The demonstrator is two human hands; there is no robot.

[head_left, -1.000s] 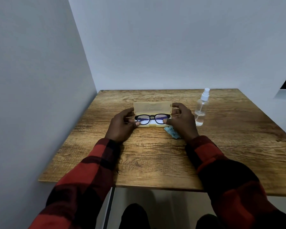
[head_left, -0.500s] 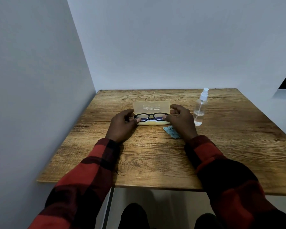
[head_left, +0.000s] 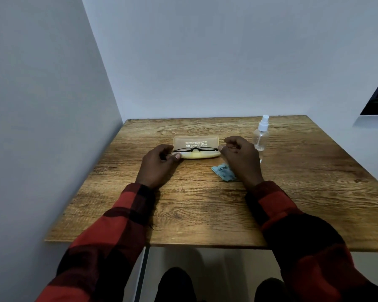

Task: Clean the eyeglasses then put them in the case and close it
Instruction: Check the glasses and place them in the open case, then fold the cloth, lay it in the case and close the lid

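Black-framed eyeglasses [head_left: 194, 149] lie low in the yellow case [head_left: 195, 155], folded, with only the top of the frame showing above the case's front wall. The translucent lid [head_left: 195, 141] stands open behind them. My left hand [head_left: 158, 165] pinches the left end of the glasses at the case's left end. At the right end my right hand [head_left: 238, 156] pinches the frame with curled fingers. Both hands rest on the wooden table [head_left: 205, 203].
A crumpled light-blue cleaning cloth [head_left: 224, 172] lies just in front of the case, partly under my right wrist. A clear spray bottle [head_left: 260, 138] with a white nozzle stands right of my right hand. Walls close off the table's left and far sides.
The glasses have sunk from upright, lenses facing me, down into the case. Both hands have followed them down at the case ends.
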